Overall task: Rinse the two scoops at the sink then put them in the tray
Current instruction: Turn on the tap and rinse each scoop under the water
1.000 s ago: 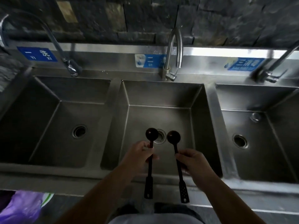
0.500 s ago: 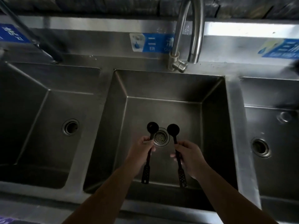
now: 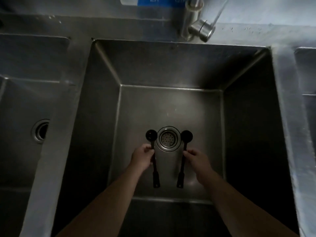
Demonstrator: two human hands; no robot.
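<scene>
Two black long-handled scoops are held low inside the middle sink basin (image 3: 171, 65). My left hand (image 3: 142, 157) grips the handle of the left scoop (image 3: 151, 135), whose round bowl lies left of the drain (image 3: 168, 138). My right hand (image 3: 196, 159) grips the handle of the right scoop (image 3: 186, 136), its bowl right of the drain. Both handles point back toward me. The faucet (image 3: 196, 23) stands at the basin's back right; no water shows from it. No tray is in view.
A left basin (image 3: 20, 103) with its own drain (image 3: 40, 131) lies beside the middle one, split off by a steel divider (image 3: 58, 134). A right basin's edge (image 3: 306, 69) shows at far right. A blue label (image 3: 148, 0) is on the backsplash.
The view has closed in on the middle basin. Both hands have gone deeper into it and spread apart, so the scoop bowls now flank the drain.
</scene>
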